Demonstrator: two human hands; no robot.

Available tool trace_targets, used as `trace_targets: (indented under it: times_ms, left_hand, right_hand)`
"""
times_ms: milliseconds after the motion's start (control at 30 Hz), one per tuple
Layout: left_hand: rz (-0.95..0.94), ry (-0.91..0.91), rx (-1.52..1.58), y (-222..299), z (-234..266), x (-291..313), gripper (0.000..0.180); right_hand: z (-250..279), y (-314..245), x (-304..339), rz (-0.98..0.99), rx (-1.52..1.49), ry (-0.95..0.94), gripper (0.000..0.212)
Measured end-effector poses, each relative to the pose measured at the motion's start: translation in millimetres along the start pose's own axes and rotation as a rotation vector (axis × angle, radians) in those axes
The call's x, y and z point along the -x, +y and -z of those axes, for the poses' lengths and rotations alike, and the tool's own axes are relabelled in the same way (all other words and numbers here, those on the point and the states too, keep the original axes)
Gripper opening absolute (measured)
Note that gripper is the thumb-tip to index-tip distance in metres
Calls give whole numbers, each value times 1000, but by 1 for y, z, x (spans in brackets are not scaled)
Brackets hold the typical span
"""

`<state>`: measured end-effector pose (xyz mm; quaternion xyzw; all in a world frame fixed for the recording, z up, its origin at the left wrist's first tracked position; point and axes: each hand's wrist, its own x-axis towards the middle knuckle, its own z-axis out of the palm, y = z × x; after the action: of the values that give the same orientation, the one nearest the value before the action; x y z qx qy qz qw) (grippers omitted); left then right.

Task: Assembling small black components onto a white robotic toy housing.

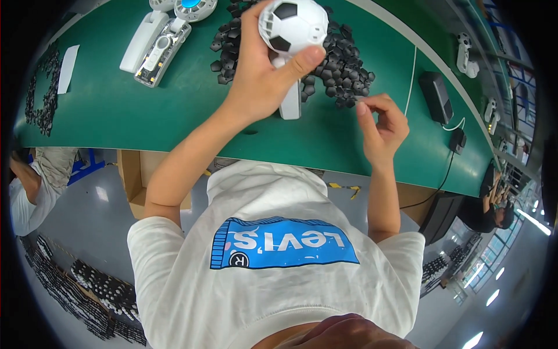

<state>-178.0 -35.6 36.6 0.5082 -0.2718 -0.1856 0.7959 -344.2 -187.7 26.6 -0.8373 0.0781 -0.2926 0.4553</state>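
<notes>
My left hand is closed around a white football-shaped device with black pentagon patches and a slotted side. Below the ball, a white handle extends toward me. Behind and beside it, a heap of small black pentagon pieces is spread over the green table. At the heap's near right edge is my right hand, thumb and forefinger pinched together. Whatever may be between those fingertips is too small to make out.
The green table also bears a white device with a see-through handle at the far left, a white strip, and small black parts. A black box with a cable stands right. Other people sit at both sides.
</notes>
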Motion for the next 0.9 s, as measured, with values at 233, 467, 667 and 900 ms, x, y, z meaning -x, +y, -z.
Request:
trace_targets:
  times_ms: [233, 467, 667, 900]
  left_hand:
    - [-66, 33, 39, 12, 0, 1, 88]
    - [-15, -9, 67, 11, 0, 2, 93]
    - [-77, -85, 26, 4, 7, 6, 80]
    - [-45, -111, 3, 0, 9, 3, 85]
  right_hand:
    - [-3, 6, 17, -207, 339, -169, 20]
    - [4, 3, -6, -287, 363, -293, 17]
    - [16, -2, -27, -209, -29, -521, 15]
    - [10, -25, -55, -434, -729, -263, 17]
